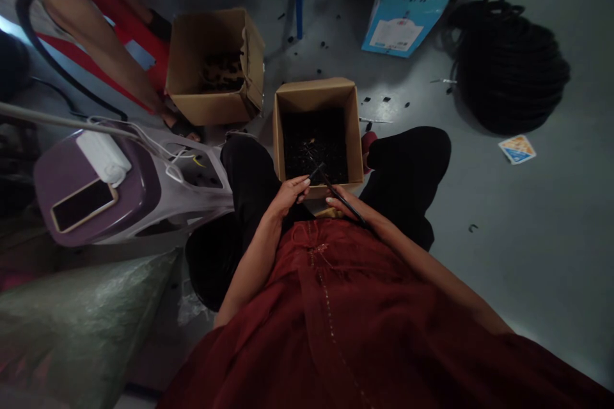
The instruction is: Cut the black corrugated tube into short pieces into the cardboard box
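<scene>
Grey floor (527,255), cardbd box (352,134) of black bits just past knees; L hand (288,197) pinching short black piece (316,171), R hand (343,204) gripping black strip (336,190), long axis slanting fwd-left over box

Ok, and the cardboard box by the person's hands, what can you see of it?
The box is plain brown cardboard, open at the top. It stands on the grey floor between the person's black-clad knees, holding small black pieces. The left hand and right hand, holding a thin black strip, are over its near edge; whether they touch it is hard to tell.
</scene>
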Tool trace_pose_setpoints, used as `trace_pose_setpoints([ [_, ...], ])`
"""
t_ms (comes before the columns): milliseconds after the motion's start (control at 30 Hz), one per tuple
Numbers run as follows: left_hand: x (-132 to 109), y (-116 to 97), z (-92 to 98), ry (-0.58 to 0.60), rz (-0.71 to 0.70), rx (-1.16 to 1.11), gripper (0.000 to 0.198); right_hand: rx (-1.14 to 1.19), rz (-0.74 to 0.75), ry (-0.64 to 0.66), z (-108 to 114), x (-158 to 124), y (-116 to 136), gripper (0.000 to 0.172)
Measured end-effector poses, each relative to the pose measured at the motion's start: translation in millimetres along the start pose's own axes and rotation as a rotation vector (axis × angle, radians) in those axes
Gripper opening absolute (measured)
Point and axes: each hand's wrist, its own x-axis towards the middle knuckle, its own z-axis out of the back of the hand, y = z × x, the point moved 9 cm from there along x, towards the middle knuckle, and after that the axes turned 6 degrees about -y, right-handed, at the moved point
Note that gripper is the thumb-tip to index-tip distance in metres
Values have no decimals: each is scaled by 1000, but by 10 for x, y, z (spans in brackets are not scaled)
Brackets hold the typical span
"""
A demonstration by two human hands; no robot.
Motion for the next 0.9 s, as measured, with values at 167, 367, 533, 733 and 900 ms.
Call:
trace_pose_setpoints([
  [167,1,-12,6,-17,3,34,50,-133,26,-51,55,-32,93,50],
  [367,1,-8,29,-35,-2,-5,52,-290,53,-97,113,-61,213,43],
  [533,1,-6,35,-43,2,-21,49,-314,99,-116,129,-71,292,36],
  [733,13,1,47,-60,8,-31,46,-336,102,-146,125,-25,222,28],
  [900,40,39,77,-81,20,-54,48,-356,100,-159,119,17,167,28],
])
